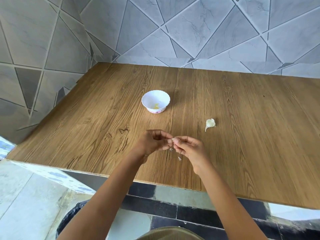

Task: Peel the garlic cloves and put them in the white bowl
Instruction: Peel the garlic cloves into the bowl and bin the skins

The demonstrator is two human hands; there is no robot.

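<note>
A wide wooden bench is seen against a tiled wall. A white bowl is set near the middle of it, and a small yellow bit is seen at the bottom of the bowl. In front of the bowl, the left hand and the right hand are held close together above the bench. Their fingers are curled, and a garlic clove is pinched between the fingertips of both. Another garlic piece is left on the bench to the right, apart from the bowl. Thin skin bits are seen under the hands.
</note>
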